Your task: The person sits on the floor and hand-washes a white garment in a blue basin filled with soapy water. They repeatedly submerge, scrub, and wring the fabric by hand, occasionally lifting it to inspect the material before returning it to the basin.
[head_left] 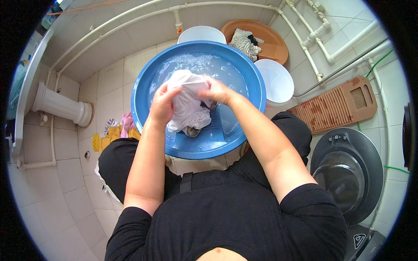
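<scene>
1. A black top point(226, 204) and black trousers point(124, 161) are worn, with a knee set on either side of the blue basin point(138, 113)
2. The lower part of the white cloth point(187, 102) is gathered by the near, ribbed slope point(209, 139) of the blue basin, just left of its middle, while its upper part is raised between both hands
3. The cloth's left side is grasped by the left hand point(163, 104), the fingers being curled into it
4. The cloth's upper right edge is pinched by the right hand point(215, 91), whose fingers are blurred
5. A grey-brown patch point(192, 132) is seen under the lowest folds; what it belongs to cannot be told
6. Cloudy, sudsy water point(191, 61) is held beyond the cloth
7. At the lower right, a pale triangular emblem point(359, 240) is borne by a dark panel; small marks are set on the rim of the round dark lid point(376, 169) above it, too small to be read
8. Yellow cloth point(114, 132) and pink cloth point(126, 124) are left on the floor near the left knee
9. To the right, the brown washboard point(324, 106) is stained dark red
10. Farther off, a white bucket point(277, 80) and a brown basin point(276, 45) are placed, a striped cloth point(244, 43) being held in the latter
11. White pipes point(355, 42) are run along the tiled walls
</scene>
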### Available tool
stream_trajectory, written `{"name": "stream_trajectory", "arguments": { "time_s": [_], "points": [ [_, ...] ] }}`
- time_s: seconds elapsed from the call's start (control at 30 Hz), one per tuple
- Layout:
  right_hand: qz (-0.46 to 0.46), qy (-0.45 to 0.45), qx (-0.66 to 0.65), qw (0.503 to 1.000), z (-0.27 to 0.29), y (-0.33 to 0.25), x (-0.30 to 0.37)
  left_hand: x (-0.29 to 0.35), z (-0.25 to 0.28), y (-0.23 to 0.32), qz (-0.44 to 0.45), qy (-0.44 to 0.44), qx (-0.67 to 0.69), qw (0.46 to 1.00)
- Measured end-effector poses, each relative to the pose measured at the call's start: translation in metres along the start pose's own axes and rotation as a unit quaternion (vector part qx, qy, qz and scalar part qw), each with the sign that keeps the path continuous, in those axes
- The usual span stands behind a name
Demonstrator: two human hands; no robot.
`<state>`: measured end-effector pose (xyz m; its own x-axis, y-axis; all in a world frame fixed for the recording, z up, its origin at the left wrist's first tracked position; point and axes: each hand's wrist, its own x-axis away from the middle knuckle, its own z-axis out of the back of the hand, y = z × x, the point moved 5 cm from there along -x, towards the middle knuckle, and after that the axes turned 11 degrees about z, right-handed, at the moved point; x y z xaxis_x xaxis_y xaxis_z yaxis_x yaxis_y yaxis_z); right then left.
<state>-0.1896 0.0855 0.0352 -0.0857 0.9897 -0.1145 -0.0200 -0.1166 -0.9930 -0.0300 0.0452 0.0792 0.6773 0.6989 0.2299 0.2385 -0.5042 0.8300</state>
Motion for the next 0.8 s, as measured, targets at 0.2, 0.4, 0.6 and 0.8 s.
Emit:
{"name": "stream_trajectory", "arguments": {
  "time_s": [0.2,0.4,0.6,0.8],
  "points": [
    [-0.029,0.088,-0.036,0.995,0.018,0.05,0.008,0.005,-0.003,0.021,-0.023,-0.076,0.316,0.946],
    [0.061,0.13,-0.191,0.971,0.0,-0.053,-0.005,-0.013,0.022,-0.024,0.074,0.106,0.346,0.929],
    [0.301,0.056,0.241,0.921,-0.104,-0.087,0.023,-0.035,0.056,-0.092,-0.067,0.16,-0.164,0.971],
    [0.192,0.247,0.348,0.884,-0.055,-0.047,0.019,-0.012,-0.004,-0.081,0.14,0.097,0.26,0.951]
  ]
}}
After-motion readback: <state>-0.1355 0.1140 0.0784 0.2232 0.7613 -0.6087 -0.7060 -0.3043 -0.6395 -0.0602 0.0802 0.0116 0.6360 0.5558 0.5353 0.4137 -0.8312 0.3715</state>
